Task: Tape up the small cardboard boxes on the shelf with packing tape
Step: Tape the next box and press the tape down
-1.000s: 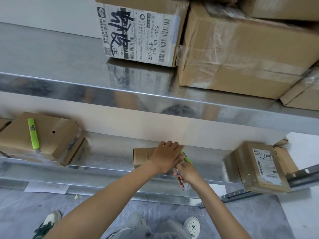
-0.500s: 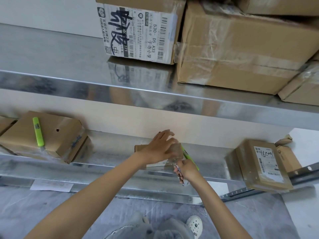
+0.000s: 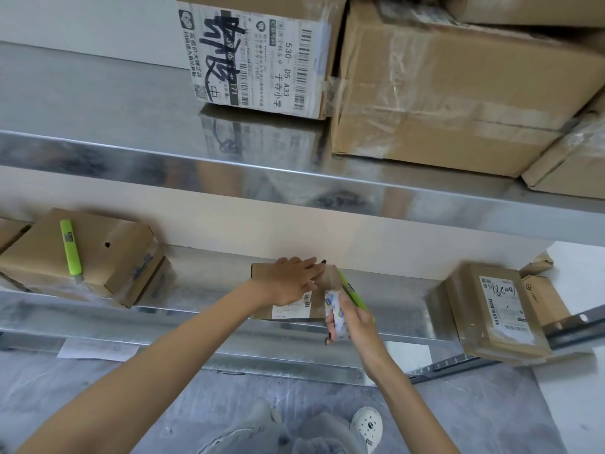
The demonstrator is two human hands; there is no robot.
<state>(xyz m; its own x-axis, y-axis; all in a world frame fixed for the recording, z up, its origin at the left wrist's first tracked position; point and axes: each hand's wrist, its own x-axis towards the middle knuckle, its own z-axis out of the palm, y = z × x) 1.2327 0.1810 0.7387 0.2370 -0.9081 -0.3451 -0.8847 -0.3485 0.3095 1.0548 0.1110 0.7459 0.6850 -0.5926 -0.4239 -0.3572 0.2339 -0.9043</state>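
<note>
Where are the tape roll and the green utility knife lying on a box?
tape roll (image 3: 333, 306): head view, its printed side.
green utility knife (image 3: 70, 245): head view, middle of its handle.

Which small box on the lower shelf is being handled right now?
The middle box, with the left hand resting on top. The left box carries only a green cutter; the right box is untouched.

"530- D5 A33" on box label (image 3: 255, 60)
</note>
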